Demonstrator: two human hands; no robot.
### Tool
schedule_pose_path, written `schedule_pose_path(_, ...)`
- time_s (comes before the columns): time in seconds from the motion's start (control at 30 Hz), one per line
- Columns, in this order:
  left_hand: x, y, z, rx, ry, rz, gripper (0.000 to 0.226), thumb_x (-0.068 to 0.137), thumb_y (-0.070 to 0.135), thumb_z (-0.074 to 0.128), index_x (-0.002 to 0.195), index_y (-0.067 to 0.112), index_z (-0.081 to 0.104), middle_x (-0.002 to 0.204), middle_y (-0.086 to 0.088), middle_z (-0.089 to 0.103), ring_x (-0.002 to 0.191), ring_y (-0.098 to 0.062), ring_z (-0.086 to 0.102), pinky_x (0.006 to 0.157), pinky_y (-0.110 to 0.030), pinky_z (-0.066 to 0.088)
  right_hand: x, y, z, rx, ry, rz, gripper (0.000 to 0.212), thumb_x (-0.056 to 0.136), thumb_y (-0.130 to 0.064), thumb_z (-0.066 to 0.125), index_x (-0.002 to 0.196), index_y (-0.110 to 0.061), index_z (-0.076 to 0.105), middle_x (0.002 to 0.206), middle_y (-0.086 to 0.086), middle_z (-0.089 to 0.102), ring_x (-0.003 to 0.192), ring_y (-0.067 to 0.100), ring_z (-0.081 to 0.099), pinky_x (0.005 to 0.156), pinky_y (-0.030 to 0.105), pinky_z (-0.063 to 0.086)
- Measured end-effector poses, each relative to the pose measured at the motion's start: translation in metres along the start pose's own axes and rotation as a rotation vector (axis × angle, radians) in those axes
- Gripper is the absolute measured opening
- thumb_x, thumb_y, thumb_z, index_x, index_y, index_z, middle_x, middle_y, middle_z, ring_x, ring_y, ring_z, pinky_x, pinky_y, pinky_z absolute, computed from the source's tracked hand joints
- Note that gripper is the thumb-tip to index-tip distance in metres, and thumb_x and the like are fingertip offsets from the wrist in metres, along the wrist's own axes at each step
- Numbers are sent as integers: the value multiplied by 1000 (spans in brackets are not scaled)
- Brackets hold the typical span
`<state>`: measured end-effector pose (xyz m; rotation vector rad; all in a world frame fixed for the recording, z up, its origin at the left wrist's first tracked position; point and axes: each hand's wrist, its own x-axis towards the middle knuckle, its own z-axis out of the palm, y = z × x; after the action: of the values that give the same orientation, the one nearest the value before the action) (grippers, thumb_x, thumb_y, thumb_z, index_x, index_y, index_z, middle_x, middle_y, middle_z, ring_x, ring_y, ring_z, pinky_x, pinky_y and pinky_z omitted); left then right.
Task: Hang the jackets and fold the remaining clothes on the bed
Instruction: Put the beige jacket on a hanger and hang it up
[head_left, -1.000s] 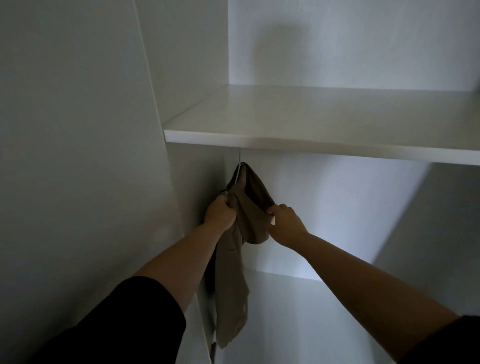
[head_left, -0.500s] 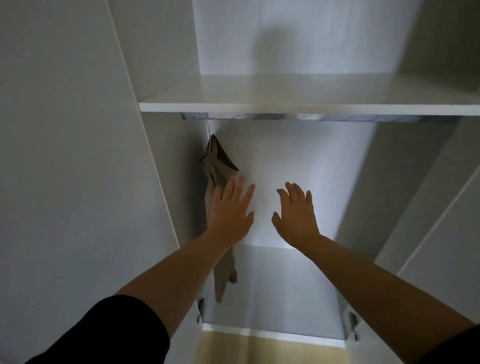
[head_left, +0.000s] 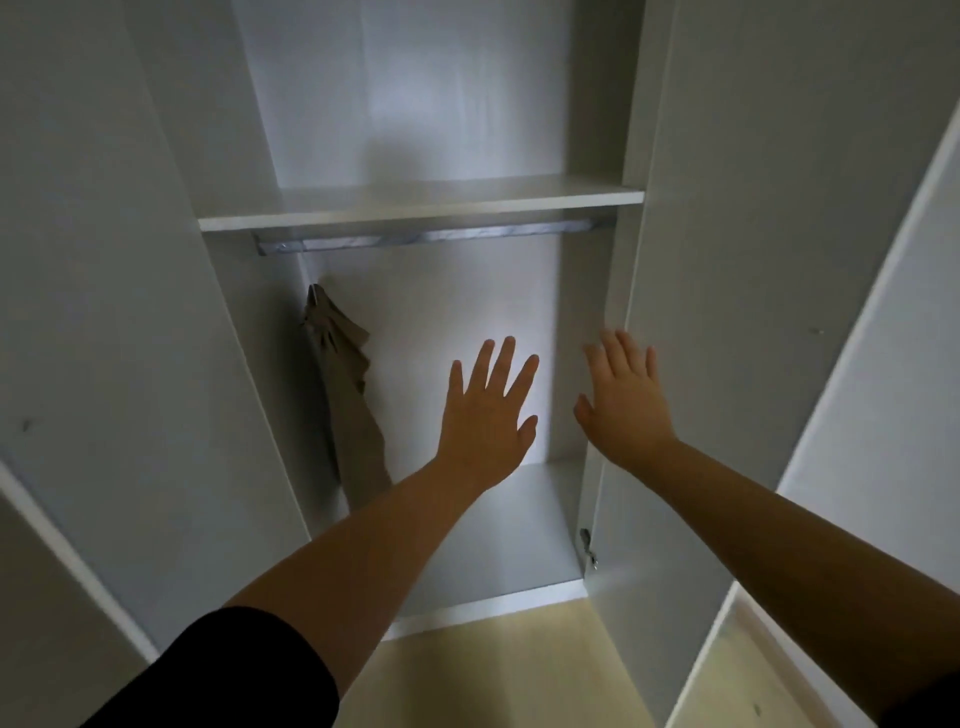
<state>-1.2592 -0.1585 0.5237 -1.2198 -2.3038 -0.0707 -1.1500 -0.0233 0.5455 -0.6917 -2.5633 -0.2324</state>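
A tan jacket hangs from the metal rail at the far left of the white wardrobe, against its left wall. My left hand is held out in front of the wardrobe's middle, fingers spread and straight, holding nothing, to the right of the jacket and apart from it. My right hand is beside it, also flat and empty, near the edge of the right door. The bed and the other clothes are out of view.
A white shelf sits above the rail. Both wardrobe doors stand open, the left door and the right one with a hinge low down. The wardrobe floor is bare; pale wooden flooring lies below.
Both hands let go of the jacket, opened flat and drew back from it. The view has pulled away from the wardrobe and shifted so the hands now sit right of the hanging jacket.
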Motion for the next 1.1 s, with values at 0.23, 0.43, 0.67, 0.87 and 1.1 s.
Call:
schedule_pose_path(0.23,-70,134,-78,-155,14,177,71,93,57,27,151,26,3,159,-7,-3,146,-29,-4,114,-51,-2,-160,78,-86,-72,-20,157,58,96,-38,43,146,-16,25,158,8,11,146,27,4,116,46,-3)
schedule_pose_path(0.43,-92,273,-142,-242,25,419,71,93,54,30,151,26,1,159,-6,-4,146,-29,-4,114,-52,3,-279,172,-154,-223,-27,381,59,96,-39,38,148,-16,21,158,10,9,146,28,2,115,47,-3)
schedule_pose_path(0.67,-121,480,-200,-424,80,703,68,96,47,31,151,25,-1,159,-6,-8,146,-26,-9,115,-48,-3,-431,311,-227,-323,10,655,60,95,-33,42,146,-12,21,158,13,9,146,29,3,116,46,-2)
schedule_pose_path(0.87,-160,695,-249,-539,102,899,68,97,47,31,151,23,-3,159,-6,-10,145,-25,-10,114,-48,-4,-576,458,-278,-445,-19,856,60,95,-33,42,147,-11,20,158,13,8,146,28,2,116,46,-1)
schedule_pose_path(1.1,-204,903,-270,-592,12,990,70,96,50,30,150,25,-7,158,-6,-13,145,-27,-12,114,-49,-5,-706,599,-301,-506,-110,933,64,93,-29,46,148,-9,19,158,14,1,146,29,-3,112,40,-9)
